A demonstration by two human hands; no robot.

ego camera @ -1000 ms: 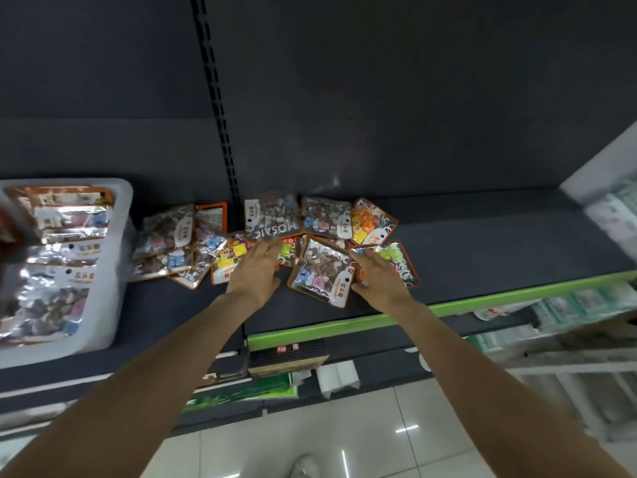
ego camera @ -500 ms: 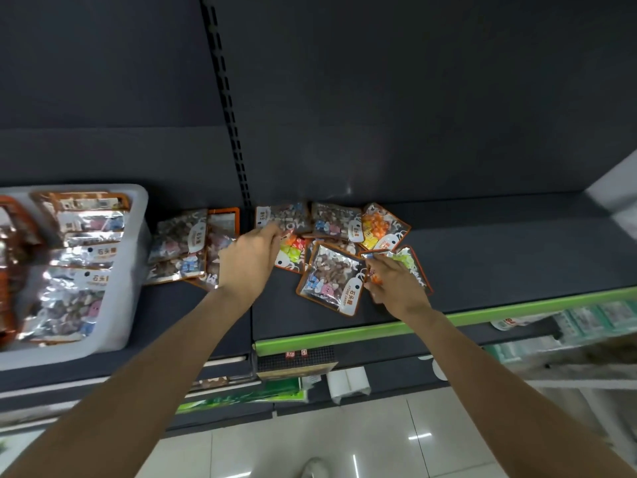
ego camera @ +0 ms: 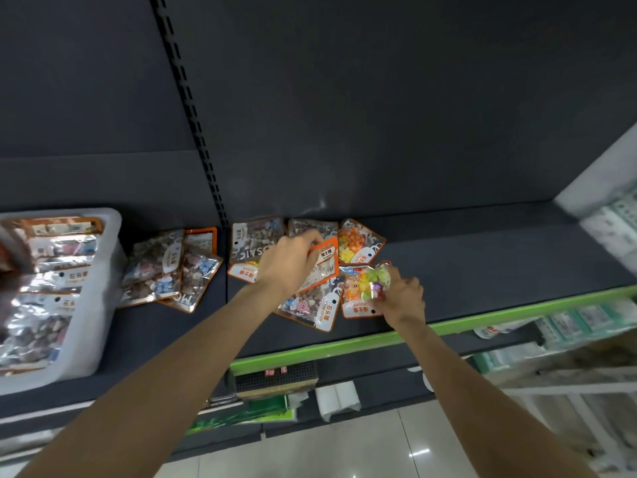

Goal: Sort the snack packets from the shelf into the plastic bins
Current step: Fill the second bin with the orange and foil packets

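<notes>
Several orange-edged snack packets lie scattered on the dark shelf [ego camera: 482, 267]. My left hand [ego camera: 287, 262] grips an orange-and-white packet [ego camera: 324, 267] lifted back-side up over the pile. My right hand [ego camera: 401, 294] pinches a packet of green and yellow candies [ego camera: 365, 288] near the shelf's front edge. Beneath them lies a brown-candy packet [ego camera: 310, 307]. An orange-candy packet [ego camera: 356, 243] and a "MOSAIC" packet [ego camera: 253, 239] lie at the back. Two more packets [ego camera: 165, 267] lie to the left. A white plastic bin [ego camera: 100, 305] at far left holds several packets.
The shelf's front edge carries a green strip [ego camera: 448, 327]. A slotted upright [ego camera: 193, 115] runs up the dark back panel. Lower shelves hold white and green packs [ego camera: 586, 322] at right. Tiled floor shows below.
My left hand moved right and picked up the orange-and-white packet. My right hand gathered up the green-candy packet and pulled it toward the front edge.
</notes>
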